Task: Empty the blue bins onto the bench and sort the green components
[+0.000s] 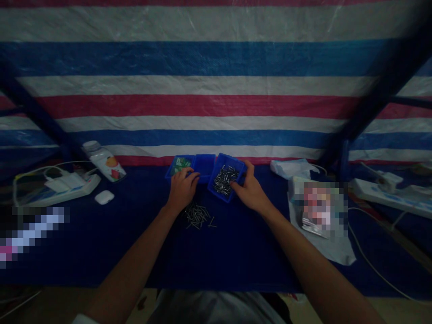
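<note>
Three small blue plastic bins stand in a row at the back of the dark blue table cover. The right bin holds a heap of short metal pins. The left bin holds something green, and the middle bin shows no contents. My right hand reaches over the right bin's rim, fingertips at the pins. My left hand lies against the front of the left and middle bins. A loose pile of similar pins lies on the cover below the bins. Whether either hand holds anything is hidden.
A power strip, white earbud case and printed bottle lie at left. A plastic bag, blurred packet on white sheet and second power strip lie at right. A striped tarpaulin hangs behind.
</note>
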The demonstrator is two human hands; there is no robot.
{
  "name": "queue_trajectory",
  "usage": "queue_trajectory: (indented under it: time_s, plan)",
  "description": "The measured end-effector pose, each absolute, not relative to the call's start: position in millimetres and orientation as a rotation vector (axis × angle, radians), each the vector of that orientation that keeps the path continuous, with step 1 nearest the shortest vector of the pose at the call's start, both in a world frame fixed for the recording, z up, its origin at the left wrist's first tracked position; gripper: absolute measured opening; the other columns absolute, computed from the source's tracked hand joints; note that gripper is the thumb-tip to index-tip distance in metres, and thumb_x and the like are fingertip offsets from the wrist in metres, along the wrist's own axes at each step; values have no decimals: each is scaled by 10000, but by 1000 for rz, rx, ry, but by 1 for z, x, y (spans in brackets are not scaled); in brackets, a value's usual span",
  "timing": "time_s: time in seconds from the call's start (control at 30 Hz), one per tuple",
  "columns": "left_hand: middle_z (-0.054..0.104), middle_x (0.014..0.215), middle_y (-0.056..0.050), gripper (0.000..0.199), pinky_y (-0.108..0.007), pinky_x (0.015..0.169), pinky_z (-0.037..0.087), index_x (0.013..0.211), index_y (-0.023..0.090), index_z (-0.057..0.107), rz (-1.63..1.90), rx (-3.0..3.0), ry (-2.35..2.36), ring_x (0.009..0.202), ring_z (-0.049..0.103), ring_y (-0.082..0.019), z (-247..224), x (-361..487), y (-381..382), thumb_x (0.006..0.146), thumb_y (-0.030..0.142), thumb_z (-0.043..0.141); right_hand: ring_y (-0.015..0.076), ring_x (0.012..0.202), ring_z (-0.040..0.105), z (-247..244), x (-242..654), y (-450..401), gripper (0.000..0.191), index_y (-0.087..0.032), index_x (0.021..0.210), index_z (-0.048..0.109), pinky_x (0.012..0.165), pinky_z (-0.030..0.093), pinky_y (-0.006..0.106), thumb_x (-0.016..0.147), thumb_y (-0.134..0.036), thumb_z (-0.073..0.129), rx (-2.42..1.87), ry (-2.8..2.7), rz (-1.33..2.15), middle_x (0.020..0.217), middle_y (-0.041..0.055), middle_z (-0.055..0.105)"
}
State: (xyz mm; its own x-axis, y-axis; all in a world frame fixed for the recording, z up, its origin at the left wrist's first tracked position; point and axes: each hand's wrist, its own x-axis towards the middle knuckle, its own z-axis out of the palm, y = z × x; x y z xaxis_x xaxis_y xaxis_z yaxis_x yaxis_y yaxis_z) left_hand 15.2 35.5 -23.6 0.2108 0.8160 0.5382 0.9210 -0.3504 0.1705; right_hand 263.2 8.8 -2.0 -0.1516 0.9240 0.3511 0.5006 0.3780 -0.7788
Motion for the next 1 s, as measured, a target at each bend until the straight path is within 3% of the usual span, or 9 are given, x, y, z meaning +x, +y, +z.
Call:
queue_trajectory:
  time_s: [0.3,0.6,1.0]
  plan:
    - [583,1202,-81,235,-437,917,432,1101,245,675,-841,-2295,-1642,1051,554,-258,-26,14,37,941,297,511,315,1005,617,14,261,-2,764,-237,1403,282,818,488,473,744,-389,637,-1308,-1833,579,1100,105,628]
    - [587,1196,-89,245,-450,926,430,1108,239,674,-836,-2303,-1667,1075,550,-265,-23,15,35,945,294,500,325,1113,576,18,257,-6,785,-233,1404,317,908,475,485,724,-408,667,-1311,-1921,415,1339,126,514]
    - [588,1190,-92,251,-449,905,434,1112,242,674,-833,-2305,-1648,1053,552,-272,-24,14,35,942,299,498,339,1123,569,18,254,-10,914,-246,1445,255,908,473,503,692,-480,716,-1266,-1952,482,1358,149,495]
